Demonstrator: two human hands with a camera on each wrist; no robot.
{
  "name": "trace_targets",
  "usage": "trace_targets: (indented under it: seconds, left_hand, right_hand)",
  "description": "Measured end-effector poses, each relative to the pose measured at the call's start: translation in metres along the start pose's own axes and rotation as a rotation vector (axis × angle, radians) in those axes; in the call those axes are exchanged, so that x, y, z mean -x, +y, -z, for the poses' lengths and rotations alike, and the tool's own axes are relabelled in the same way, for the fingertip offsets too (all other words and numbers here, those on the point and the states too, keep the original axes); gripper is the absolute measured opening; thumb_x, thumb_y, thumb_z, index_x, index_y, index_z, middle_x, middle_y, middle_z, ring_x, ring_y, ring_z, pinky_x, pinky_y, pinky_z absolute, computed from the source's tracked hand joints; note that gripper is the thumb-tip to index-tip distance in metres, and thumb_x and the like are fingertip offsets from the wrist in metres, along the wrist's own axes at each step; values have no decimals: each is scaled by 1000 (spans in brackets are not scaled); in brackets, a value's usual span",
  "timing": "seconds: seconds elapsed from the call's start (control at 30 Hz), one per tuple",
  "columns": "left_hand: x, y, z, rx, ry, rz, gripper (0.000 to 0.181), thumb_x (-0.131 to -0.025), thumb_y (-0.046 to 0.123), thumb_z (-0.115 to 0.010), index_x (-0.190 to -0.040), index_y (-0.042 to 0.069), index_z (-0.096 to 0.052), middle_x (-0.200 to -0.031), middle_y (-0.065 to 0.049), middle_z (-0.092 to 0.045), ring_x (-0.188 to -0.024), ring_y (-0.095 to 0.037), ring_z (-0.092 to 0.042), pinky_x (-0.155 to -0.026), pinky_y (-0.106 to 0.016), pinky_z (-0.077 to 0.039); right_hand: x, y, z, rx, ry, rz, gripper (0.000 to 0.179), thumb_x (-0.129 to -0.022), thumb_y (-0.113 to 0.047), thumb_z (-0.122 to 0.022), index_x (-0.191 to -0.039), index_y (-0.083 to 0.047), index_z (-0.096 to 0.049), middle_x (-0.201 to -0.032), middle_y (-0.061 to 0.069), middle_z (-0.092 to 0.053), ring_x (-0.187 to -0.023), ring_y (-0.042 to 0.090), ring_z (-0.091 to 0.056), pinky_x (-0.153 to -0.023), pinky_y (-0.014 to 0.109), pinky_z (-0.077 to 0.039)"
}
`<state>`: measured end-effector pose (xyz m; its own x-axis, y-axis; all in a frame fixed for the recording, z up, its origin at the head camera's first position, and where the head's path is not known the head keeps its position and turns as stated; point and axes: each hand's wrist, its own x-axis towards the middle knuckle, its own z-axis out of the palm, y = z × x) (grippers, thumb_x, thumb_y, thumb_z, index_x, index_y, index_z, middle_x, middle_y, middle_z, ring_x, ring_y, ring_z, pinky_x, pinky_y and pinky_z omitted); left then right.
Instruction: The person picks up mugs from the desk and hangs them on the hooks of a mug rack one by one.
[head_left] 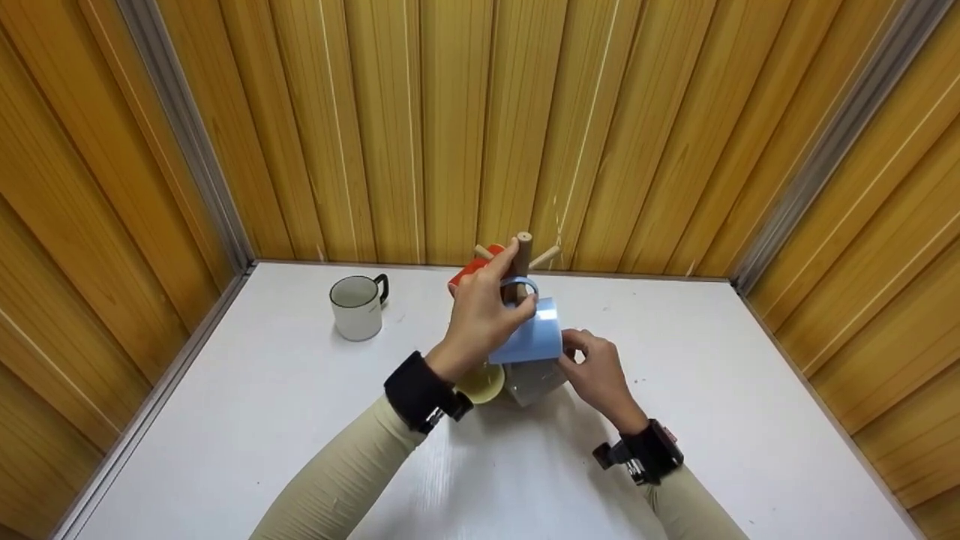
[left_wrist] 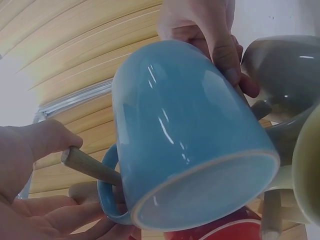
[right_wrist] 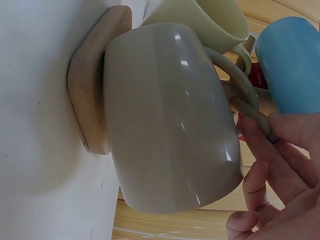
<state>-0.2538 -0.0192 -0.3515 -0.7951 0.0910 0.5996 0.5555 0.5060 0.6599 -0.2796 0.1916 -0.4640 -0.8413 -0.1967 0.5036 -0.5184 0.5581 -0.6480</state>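
Observation:
A wooden mug tree stands mid-table with mugs on its pegs. A light blue mug hangs by its handle, a peg running through it. My left hand grips the tree there, thumb on that peg's tip, fingers behind the blue handle. My right hand pinches the end of a lower peg between thumb and fingers; a grey mug hangs on that peg by its handle. A pale yellow mug hangs beside the grey one. Behind my left hand, a red mug is partly hidden.
A white mug with a dark rim and handle stands upright on the white table, left of the tree. Wood-patterned panel walls close in the back and both sides. The tree's wooden base rests on the tabletop.

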Motion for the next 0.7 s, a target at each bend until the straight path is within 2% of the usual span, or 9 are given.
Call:
trace_targets:
  seconds: [0.27, 0.4, 0.57, 0.7]
  left_hand:
    - [0, 1, -2, 14, -21, -4, 72, -85, 8, -78, -150, 0, -49, -108, -14, -74, -74, -17, -58, -66, -23, -51]
    - [0, 0, 1, 22, -31, -21, 70, -84, 5, -74, -150, 0, -50, -110, -14, -74, -76, -19, -57, -67, -24, -48]
    - [-2, -4, 9, 75, -73, -34, 69, -84, 1, -72, -149, 0, -50, -122, -18, -71, -89, -22, -64, -76, -32, -59]
    - [-5, -7, 17, 119, -143, -22, 69, -86, -1, -70, -151, -1, -47, -134, -20, -65, -105, -23, -67, -84, -35, -59]
  right_hand:
    - [5, 1, 0, -2, 23, 14, 19, -87, 2, -74, -104, -6, -78, -81, -6, -66, -76, 13, -57, -74, 34, -52]
    - [9, -1, 0, -11, 38, 50, 16, -88, 0, -76, -101, -8, -79, -80, -9, -66, -75, 10, -57, -70, 28, -50]
    - [13, -5, -3, 12, 62, 138, 14, -88, -5, -79, -101, -11, -81, -80, -10, -68, -72, 8, -58, -62, 22, -45]
    - [18, -10, -4, 43, 76, 185, 16, -87, -3, -79, -101, -9, -80, -81, -8, -69, -73, 8, -60, -62, 24, -47]
